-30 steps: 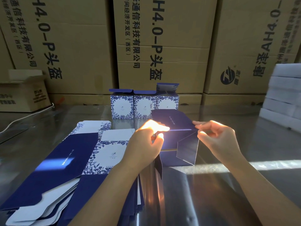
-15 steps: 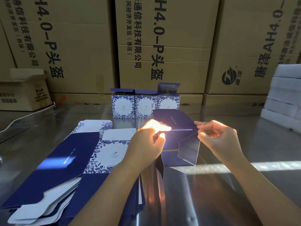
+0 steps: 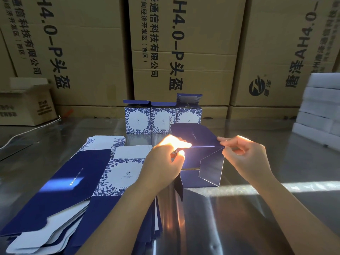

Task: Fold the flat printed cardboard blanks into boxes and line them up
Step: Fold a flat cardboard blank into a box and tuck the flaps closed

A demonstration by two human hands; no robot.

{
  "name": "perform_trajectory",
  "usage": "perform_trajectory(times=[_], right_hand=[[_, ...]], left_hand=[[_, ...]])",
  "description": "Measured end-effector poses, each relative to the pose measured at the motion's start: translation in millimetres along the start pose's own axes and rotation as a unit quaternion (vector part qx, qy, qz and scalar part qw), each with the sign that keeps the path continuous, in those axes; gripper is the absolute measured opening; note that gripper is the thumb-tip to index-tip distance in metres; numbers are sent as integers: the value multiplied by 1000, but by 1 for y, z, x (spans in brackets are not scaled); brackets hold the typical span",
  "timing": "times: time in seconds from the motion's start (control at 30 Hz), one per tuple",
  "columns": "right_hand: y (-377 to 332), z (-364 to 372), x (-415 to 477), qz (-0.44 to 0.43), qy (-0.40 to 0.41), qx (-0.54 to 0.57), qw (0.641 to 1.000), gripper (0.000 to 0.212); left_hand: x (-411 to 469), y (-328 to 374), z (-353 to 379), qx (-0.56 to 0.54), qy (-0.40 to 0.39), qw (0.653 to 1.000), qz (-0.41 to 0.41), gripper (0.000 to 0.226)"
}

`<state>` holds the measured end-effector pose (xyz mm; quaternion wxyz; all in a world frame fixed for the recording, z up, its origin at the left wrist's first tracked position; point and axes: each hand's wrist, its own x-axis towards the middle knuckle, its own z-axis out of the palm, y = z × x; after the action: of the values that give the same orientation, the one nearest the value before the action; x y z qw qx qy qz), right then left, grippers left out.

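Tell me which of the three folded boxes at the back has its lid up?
The rightmost box: its lid stands upright; the left box and middle box have theirs folded down.

The one camera sits on the person's head and looks forward and down, close above the left hand (image 3: pixel 161 163) and the right hand (image 3: pixel 247 159) holding a blue blank (image 3: pixel 199 136) in the middle of the frame, with the shiny table (image 3: pixel 248 223) low and big brown cartons (image 3: pixel 193 52) far back across the top.
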<state>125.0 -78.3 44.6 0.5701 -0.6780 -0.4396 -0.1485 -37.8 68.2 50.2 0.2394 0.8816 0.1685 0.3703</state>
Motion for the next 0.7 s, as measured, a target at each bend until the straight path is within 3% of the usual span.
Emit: perform_trajectory(times=[0.13,0.3,0.5,0.6,0.7], right_hand=[[-5,-3,1,-28,-28,-25,999,22],[-3,-5,5,4,-44,-25,999,5],[-4,-1,4,-3,-28,-33,999,17],[-3,3,1,-9,-30,-34,999,11],[1,9,-3,4,-87,-72,994,27]], left_hand=[[0,0,-1,-8,4,1000,4,22],[0,1,0,-5,1,1000,-9,23],[0,-1,2,-10,2,1000,-11,29],[1,0,5,-131,46,990,-30,34],[7,-8,7,-218,46,963,-154,52]])
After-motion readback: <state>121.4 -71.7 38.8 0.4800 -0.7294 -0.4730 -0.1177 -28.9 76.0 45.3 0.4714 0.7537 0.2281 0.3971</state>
